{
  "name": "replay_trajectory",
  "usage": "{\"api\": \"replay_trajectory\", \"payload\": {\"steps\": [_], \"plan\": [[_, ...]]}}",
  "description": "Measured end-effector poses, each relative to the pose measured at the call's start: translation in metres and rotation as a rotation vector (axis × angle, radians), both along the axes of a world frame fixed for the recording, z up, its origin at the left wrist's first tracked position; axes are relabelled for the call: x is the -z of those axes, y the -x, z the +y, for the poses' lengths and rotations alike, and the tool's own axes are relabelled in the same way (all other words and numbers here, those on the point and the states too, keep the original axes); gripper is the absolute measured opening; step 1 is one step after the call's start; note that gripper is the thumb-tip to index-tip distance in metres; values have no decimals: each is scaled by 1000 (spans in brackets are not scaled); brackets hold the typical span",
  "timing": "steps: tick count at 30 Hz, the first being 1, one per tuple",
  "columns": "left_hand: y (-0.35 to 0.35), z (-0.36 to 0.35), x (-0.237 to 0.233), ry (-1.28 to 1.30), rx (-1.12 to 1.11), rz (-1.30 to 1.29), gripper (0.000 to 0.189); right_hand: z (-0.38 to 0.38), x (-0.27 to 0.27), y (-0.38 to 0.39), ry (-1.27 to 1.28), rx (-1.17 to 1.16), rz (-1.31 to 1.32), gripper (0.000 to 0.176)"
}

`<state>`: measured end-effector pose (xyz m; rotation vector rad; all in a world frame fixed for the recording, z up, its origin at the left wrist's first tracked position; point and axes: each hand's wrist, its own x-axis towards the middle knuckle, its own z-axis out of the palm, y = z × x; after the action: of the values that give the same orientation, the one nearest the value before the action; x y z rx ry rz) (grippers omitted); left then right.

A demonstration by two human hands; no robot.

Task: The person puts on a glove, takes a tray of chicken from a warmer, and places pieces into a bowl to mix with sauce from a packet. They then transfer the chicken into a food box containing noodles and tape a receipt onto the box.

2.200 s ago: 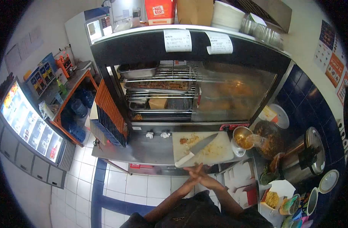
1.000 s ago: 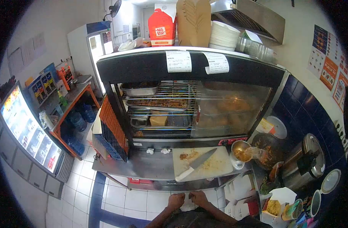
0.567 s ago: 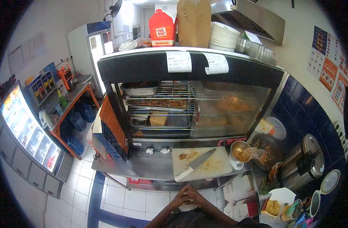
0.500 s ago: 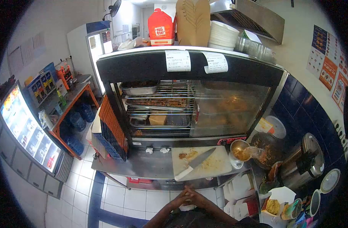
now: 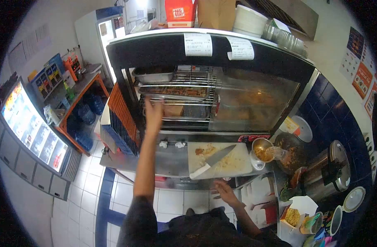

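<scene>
My left hand (image 5: pixel 154 112) is raised to the open left side of a warming cabinet (image 5: pixel 184 136), its fingers stretched out and blurred. It is in front of the wire shelves, nearest a brown block-like item (image 5: pixel 173 110) on the lower tray; nothing shows in its grip. My right hand (image 5: pixel 226 192) hangs low, below the front edge of a white cutting board (image 5: pixel 238 164), with fingers apart and nothing in them. On the board lies a large knife (image 5: pixel 215 161) with a white handle, among brown crumbs.
Metal trays (image 5: pixel 154 75) of food sit on the cabinet shelves. To the right are a bowl (image 5: pixel 262 150) on a scale, a large metal pot (image 5: pixel 326 173) and an open box of noodles (image 5: pixel 293 216). Orange and blue racks (image 5: pixel 124 119) stand at the left.
My clasped hands have come apart. The left has risen forward to the cabinet shelves, while the right has shifted slightly right and up. The camera view has tilted down.
</scene>
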<state>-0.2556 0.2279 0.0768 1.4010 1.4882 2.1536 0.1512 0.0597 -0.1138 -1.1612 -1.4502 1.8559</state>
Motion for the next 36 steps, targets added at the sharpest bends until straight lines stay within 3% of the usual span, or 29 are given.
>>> {"api": "replay_trajectory", "payload": {"steps": [1,2,4,8,10,11,12,14,16,18,21,23,28,36], "plan": [[13,2,-57,121,218,-326,80,-4,4,-4,10,-5,-13,38],[16,6,-93,9,146,-404,88,-5,10,-8,19,22,-12,38],[29,35,-126,4,-36,-595,64,-12,19,-16,27,46,-24,38],[67,90,-128,180,-180,-509,65,-39,36,-31,105,40,155,38],[121,148,-83,228,-503,-239,63,-52,43,-31,41,63,95,39],[87,111,-103,176,-377,-360,61,-52,65,-40,256,98,290,40],[49,72,-129,122,-254,-482,59,-57,66,-43,285,89,275,40],[101,144,-93,186,-592,-379,60,-60,50,-37,163,47,60,41],[80,127,-104,167,-507,-457,65,-59,40,-36,206,69,71,43],[30,79,-124,115,-269,-580,70,-53,34,-34,163,40,-80,43],[-10,71,-122,5,-193,-586,81,-44,37,-28,111,6,-74,42],[-38,61,-127,70,-116,-672,79,-37,42,-23,106,-17,-68,42],[-92,78,-119,-60,106,-758,77,-36,30,-9,92,-82,-117,38],[-154,87,-125,43,169,-747,77,-45,26,-10,101,-53,-32,39]]}}
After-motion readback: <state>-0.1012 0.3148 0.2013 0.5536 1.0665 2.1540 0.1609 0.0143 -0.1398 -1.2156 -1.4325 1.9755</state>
